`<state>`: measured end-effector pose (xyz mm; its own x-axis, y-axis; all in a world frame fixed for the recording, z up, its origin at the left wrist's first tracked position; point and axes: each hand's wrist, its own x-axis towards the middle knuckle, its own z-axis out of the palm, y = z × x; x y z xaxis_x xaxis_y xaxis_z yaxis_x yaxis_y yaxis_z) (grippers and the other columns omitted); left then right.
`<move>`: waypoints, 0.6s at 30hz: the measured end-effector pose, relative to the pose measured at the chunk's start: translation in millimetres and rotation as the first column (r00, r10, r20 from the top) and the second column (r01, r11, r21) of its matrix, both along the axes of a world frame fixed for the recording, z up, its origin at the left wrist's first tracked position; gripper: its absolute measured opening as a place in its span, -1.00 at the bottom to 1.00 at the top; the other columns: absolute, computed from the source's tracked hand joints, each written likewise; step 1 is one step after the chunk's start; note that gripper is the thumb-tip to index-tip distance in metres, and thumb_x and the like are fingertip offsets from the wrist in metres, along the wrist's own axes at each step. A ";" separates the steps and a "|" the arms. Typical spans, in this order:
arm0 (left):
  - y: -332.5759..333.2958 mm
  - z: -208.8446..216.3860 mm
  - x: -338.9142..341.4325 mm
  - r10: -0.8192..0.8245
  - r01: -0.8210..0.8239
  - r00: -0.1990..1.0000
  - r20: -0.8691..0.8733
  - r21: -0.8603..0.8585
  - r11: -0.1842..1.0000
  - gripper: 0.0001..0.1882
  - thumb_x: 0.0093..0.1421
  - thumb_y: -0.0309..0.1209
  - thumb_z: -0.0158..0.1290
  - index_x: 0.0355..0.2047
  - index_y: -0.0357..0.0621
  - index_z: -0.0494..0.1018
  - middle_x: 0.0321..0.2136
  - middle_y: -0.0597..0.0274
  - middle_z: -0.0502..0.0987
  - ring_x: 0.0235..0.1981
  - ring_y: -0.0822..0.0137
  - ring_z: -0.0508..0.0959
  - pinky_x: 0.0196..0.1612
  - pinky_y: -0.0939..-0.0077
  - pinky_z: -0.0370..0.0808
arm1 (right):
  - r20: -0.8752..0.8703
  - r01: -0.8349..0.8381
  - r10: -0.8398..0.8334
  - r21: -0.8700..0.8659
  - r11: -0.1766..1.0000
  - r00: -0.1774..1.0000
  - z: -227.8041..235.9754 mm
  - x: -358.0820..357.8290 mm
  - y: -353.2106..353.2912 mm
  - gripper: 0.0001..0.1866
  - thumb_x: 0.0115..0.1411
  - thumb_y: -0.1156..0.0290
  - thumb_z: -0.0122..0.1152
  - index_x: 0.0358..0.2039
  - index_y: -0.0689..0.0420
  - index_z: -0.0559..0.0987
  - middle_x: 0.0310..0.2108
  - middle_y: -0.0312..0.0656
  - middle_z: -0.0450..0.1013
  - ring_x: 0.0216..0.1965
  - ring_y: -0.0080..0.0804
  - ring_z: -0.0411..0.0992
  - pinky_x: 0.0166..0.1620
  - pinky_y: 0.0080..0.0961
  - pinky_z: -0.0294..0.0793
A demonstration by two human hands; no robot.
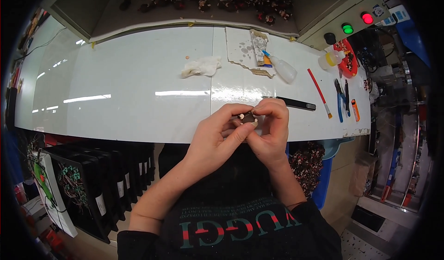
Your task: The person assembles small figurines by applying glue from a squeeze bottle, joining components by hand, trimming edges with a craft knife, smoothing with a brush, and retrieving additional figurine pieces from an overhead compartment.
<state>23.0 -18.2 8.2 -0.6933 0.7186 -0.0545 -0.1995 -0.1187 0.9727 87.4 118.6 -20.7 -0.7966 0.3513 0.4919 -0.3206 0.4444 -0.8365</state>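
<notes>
Just over the front edge of the white table, a small dark brown figure (248, 117) with pale cream bits is pinched between my two hands. My left hand (221, 131) grips it from the left with thumb and fingers closed. From the right, my right hand (272, 126) holds it with thumb and bent forefinger. Fingers cover part of the figure, so its full shape is hidden. Beyond my right hand lies a black utility knife (296, 103). A crumpled white tissue (201, 67) sits farther back on the table.
Many similar brown pieces fill the open box (194, 3) at the back. A white squeeze bottle (283, 69), a red brush (320, 93), blue-handled pliers (341, 103) and an orange lighter (355, 110) lie rightward. A blue bin (323, 186) of pieces stands below the table.
</notes>
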 end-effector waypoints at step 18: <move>36.1 0.5 -5.0 -0.153 0.166 0.975 0.159 -0.075 0.983 -0.71 0.28 -0.48 0.01 -0.03 -0.33 0.32 -0.27 0.26 0.49 -0.24 0.55 0.51 -0.15 0.68 0.46 | -0.006 -0.046 0.046 -0.055 0.997 0.999 -4.2 5.1 41.4 -0.56 -0.15 0.67 0.32 -0.27 0.11 0.34 -0.31 -0.20 0.31 -0.28 -0.29 0.30 -0.27 -0.45 0.38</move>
<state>18.0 18.0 8.7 -0.5489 0.8070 -0.2178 -0.3551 0.0108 0.9348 92.4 160.1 -24.9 -0.8105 0.3407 0.4765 -0.3436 0.3824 -0.8577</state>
